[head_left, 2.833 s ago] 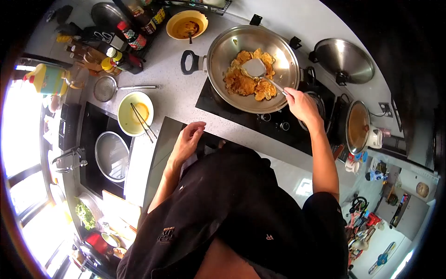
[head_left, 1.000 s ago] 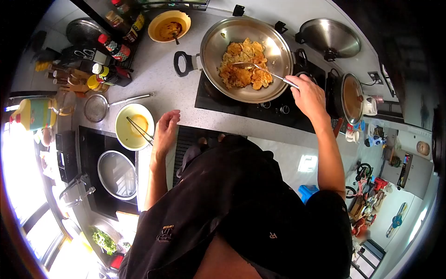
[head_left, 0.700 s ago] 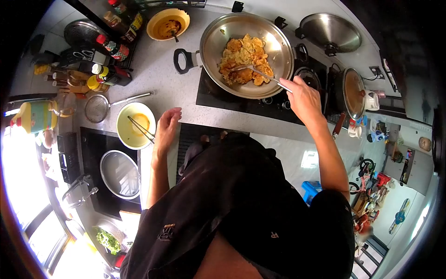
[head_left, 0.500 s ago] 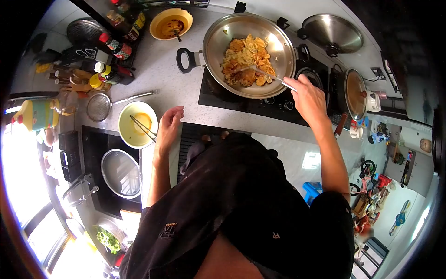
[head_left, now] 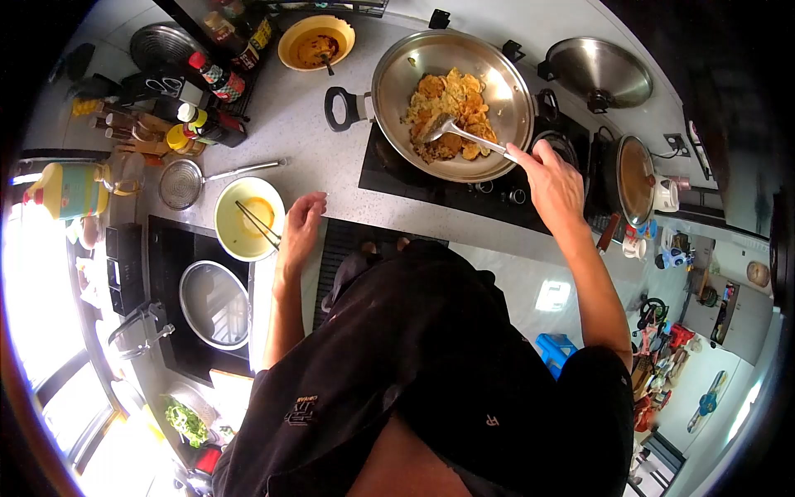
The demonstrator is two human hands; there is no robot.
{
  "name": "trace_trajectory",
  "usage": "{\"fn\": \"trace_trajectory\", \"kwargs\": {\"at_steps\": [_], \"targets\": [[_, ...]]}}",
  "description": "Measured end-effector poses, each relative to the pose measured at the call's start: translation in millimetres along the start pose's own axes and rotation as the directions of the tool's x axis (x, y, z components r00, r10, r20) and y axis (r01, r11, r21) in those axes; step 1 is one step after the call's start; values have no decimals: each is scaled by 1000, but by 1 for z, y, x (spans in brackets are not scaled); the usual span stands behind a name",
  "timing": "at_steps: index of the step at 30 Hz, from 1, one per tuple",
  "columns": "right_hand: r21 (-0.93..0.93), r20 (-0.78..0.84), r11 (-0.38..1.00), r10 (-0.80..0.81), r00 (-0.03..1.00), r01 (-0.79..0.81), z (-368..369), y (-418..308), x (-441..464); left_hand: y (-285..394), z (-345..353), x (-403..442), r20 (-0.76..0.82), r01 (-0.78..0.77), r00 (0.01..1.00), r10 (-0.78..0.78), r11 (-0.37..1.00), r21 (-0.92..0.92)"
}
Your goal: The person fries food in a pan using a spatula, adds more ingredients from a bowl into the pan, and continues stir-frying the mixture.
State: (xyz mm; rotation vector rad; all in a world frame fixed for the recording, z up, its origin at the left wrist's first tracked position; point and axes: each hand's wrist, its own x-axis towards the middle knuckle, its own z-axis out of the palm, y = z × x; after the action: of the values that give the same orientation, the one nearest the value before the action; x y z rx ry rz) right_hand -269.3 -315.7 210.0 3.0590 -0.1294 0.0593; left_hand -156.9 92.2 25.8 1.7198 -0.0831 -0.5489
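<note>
My right hand (head_left: pixel 553 184) is closed round the handle of a metal spatula (head_left: pixel 474 139). The spatula's head rests among pieces of browned fried egg (head_left: pixel 470 101) inside a wide steel wok (head_left: pixel 399 73), which sits on a black cooktop (head_left: pixel 383 170). Over the counter's front edge hovers my left hand (head_left: pixel 304 225), its fingers loosely bent and holding nothing. Just left of it stands a pale green bowl (head_left: pixel 225 217) with a little yellow liquid and a pair of dark chopsticks (head_left: pixel 257 222) leaning in it.
Behind the wok's left handle is a yellow bowl (head_left: pixel 290 54) of dark-streaked liquid with a spoon. A strainer (head_left: pixel 180 184) lies near several sauce bottles (head_left: pixel 217 79). A steel basin (head_left: pixel 214 306) sits in the sink. Lids (head_left: pixel 600 73) stand at the right.
My right hand has turned the spatula so its head now shows above the egg, and some egg pieces have shifted. The whole view has moved slightly; my left hand stays in place.
</note>
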Motion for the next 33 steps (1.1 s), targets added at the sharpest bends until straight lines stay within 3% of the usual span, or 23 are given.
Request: {"fn": "trace_trajectory", "kwargs": {"at_steps": [6, 12, 17, 21, 26, 29, 33], "targets": [[-16, -45, 995, -102, 994, 102, -2, 5, -6, 19, 4, -2, -13, 11, 1000, -10, 998, 58], [118, 92, 984, 126, 988, -136, -33, 1, -1, 11, 3, 4, -12, 2, 1000, -1, 999, 49], [224, 95, 965, 114, 989, -133, -34, 2, -2, 16, 6, 4, -3, -13, 1000, 13, 998, 54], [74, 165, 985, 143, 976, -157, -19, 8, -9, 14, 6, 6, -5, -4, 1000, 4, 1000, -10], [98, 231, 948, 273, 934, -302, -45, 31, 4, 9, -1, 5, 3, 20, 1000, -20, 1000, 24], [38, 141, 955, 285, 948, -293, -43, 50, 6, 11, -2, 5, -5, 30, 1000, -30, 1000, 11], [-66, 260, 950, 313, 913, -307, -49, 62, 12, 5, -3, 9, 14, 33, 999, -33, 999, -36]]}}
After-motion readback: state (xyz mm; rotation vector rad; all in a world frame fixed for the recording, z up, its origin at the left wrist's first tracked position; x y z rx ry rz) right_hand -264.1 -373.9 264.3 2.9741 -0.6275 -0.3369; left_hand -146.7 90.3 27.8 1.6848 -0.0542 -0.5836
